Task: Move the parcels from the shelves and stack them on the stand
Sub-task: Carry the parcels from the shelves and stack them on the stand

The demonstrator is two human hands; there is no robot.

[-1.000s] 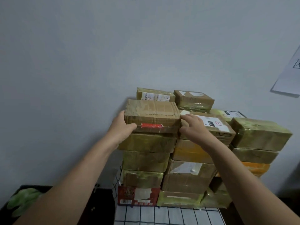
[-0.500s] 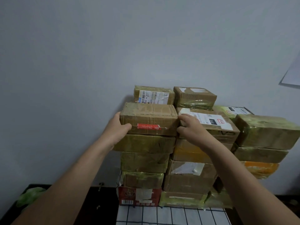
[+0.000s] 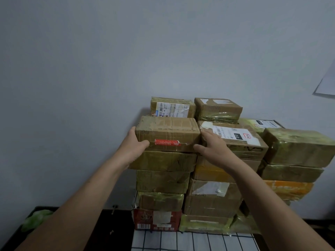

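Parcels (image 3: 163,181) are piled in columns on the white grid-lined stand (image 3: 181,240) right in front of me, with a red box (image 3: 157,219) at the bottom of the left column. There's a dark tabletop (image 3: 90,232) off to the left, with something green and crumpled (image 3: 36,220) at its edge. On top of that left column sits the brown parcel with the red sticker (image 3: 168,131), resting on a tape-wrapped one. My left hand (image 3: 133,144) grips its left end, thumb on the front face. My right hand (image 3: 211,147) holds the right end, thumb at the lower front corner, fingers squeezed against the neighbouring labelled parcel (image 3: 233,140). Behind those, two more boxes (image 3: 218,109) stand by the grey wall (image 3: 126,51), and a sheet of paper (image 3: 326,84) hangs far right.
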